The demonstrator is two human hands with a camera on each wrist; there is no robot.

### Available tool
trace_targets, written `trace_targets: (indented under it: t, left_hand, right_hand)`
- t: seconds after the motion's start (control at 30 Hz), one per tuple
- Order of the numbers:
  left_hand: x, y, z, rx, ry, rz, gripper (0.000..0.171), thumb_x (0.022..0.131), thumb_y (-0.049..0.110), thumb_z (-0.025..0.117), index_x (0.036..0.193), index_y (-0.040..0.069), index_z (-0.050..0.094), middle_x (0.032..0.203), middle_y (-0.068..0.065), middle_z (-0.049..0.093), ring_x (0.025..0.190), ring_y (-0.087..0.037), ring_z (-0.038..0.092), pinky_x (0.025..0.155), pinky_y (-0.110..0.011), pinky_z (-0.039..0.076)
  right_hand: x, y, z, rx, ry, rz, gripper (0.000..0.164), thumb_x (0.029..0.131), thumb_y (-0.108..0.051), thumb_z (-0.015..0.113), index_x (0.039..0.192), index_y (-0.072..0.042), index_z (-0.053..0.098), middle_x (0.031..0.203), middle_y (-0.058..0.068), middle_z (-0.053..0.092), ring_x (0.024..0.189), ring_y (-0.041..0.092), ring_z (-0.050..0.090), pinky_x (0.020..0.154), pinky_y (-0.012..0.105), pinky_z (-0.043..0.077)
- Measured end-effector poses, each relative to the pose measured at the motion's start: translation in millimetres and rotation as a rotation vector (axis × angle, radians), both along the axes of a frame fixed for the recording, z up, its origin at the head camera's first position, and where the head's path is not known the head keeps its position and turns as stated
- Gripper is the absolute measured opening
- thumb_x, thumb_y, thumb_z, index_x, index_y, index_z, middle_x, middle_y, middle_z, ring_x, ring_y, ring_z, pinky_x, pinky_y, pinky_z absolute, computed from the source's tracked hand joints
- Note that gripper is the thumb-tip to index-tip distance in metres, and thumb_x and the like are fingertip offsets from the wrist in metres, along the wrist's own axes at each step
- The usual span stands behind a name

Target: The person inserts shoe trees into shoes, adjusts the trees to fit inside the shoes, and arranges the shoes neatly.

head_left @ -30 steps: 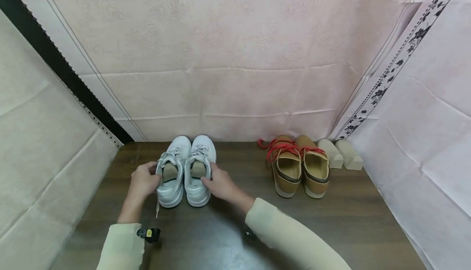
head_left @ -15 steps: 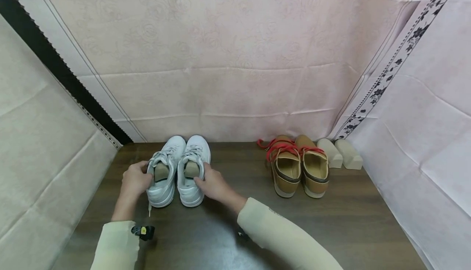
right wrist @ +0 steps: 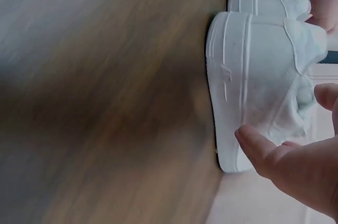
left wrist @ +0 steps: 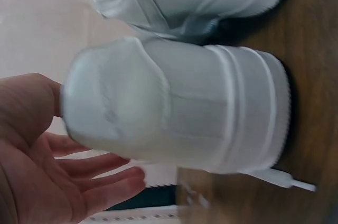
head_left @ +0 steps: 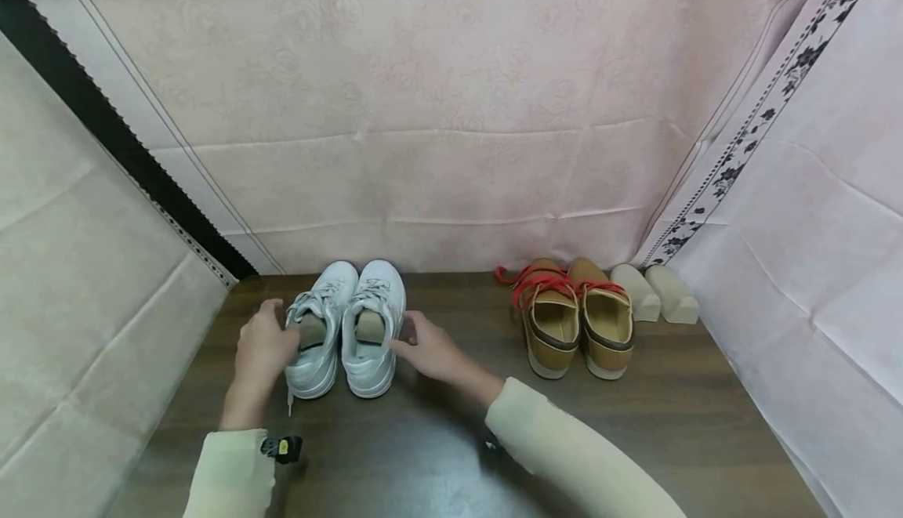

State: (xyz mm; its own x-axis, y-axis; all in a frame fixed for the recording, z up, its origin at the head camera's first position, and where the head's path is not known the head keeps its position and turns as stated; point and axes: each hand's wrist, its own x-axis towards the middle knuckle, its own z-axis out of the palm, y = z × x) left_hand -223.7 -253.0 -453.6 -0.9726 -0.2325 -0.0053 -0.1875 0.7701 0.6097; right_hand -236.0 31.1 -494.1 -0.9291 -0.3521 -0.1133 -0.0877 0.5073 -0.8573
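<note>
A pair of white lace-up sneakers stands side by side on the wooden surface, toes toward the back wall. My left hand [head_left: 264, 345] is beside the outer side of the left sneaker [head_left: 313, 365], thumb near its collar. In the left wrist view the fingers [left wrist: 105, 182] spread loosely past the heel. My right hand [head_left: 437, 353] is at the outer side of the right sneaker [head_left: 370, 369], thumb and fingers parted. In the right wrist view a fingertip overlaps the side of that sneaker's sole [right wrist: 232, 76]. Beige inserts show inside both sneakers. A loose lace end [left wrist: 298, 184] hangs by the left one.
Farther right stand tan shoes [head_left: 607, 353] with red laces, and two pale beige blocks [head_left: 670, 296] beside them. A cloth-covered wall [head_left: 451, 189] rises directly behind the toes. More cloth hangs at the left and right of the wooden surface [head_left: 458, 455].
Both sneakers slid left between the first two frames, with my hands on them. Since then my hands have loosened and the right one has drawn back rightward, while the sneakers stay put.
</note>
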Motion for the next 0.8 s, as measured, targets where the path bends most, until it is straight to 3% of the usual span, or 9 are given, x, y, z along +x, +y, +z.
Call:
trace_targets:
  t: [0.13,0.3,0.57,0.7,0.8]
  left_hand:
    - [5.1,13,13.1,0.007,0.170,0.003,0.059,0.096,0.017,0.058,0.150,-0.002,0.044,0.141,-0.031,0.055,0.124,-0.055,0.054,0.094,-0.068,0.046]
    - [8.9,32,25.9,0.043,0.322,-0.059,0.053,0.097,0.015,0.059,0.147,-0.002,0.049,0.142,-0.029,0.056,0.129,-0.050,0.053,0.101,-0.065,0.045]
    - [12.2,64,32.3,0.039,0.426,-0.186,0.053,0.099,0.021,0.064,0.145,-0.001,0.051,0.145,-0.027,0.055,0.134,-0.046,0.053,0.107,-0.063,0.045]
    - [15.2,77,32.5,0.021,0.473,-0.251,0.055,0.099,0.022,0.067,0.146,-0.002,0.051,0.145,-0.027,0.055,0.135,-0.046,0.052,0.108,-0.062,0.044]
    - [19.4,88,33.7,0.023,0.465,-0.288,0.059,0.099,0.023,0.067,0.149,0.000,0.048,0.148,-0.025,0.054,0.138,-0.044,0.050,0.111,-0.062,0.041]
  right_hand:
    - [5.7,21,9.2,-0.011,0.049,0.024,0.063,0.102,-0.038,0.065,0.153,-0.008,0.042,0.153,0.017,0.052,0.135,0.033,0.058,0.108,0.048,0.050]
    - [11.8,50,25.6,0.011,0.163,0.010,0.060,0.101,-0.036,0.066,0.151,-0.011,0.045,0.152,0.014,0.054,0.137,0.032,0.055,0.112,0.049,0.046]
    - [16.0,104,41.6,0.061,0.347,-0.064,0.053,0.100,-0.029,0.070,0.146,-0.011,0.052,0.145,0.010,0.060,0.136,0.029,0.056,0.112,0.048,0.047]
    - [22.1,133,45.8,0.035,0.349,-0.099,0.051,0.100,-0.027,0.069,0.144,-0.009,0.052,0.143,0.012,0.060,0.135,0.032,0.056,0.110,0.050,0.048]
    - [27.5,153,44.4,0.043,0.344,-0.121,0.051,0.101,-0.027,0.068,0.144,-0.007,0.051,0.141,0.014,0.061,0.133,0.035,0.057,0.108,0.053,0.049]
